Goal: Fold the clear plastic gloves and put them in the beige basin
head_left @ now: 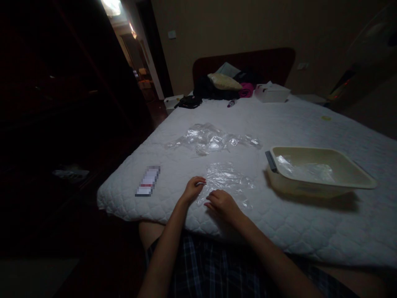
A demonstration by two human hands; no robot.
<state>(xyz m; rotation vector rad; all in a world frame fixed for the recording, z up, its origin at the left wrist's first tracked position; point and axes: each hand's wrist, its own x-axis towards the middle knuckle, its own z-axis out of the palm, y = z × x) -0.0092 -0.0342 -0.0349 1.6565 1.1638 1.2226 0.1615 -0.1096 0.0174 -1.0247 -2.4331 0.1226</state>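
By the bed's [178, 167] near edge we're seemingly straightening plastic film [229, 179], curled fingers' [214, 194] grip unclear; next calls for light pinching.

Head view, dim lighting. Left hand [194, 188] and right hand [226, 203] positioned close together, fingers bent, at the near-left part of a flat clear plastic sheet [231, 177] on the bed [313, 236]; whether either grips the film cannot be made out with certainty. Crumpled clear plastic [209, 138] lies beyond. To the right, a cream tub [313, 189] contains further clear plastic [319, 171]. To the left, a pixelated rectangular item [148, 181]. White box [272, 93] and patterned cushion [225, 81] near the headboard [273, 62].
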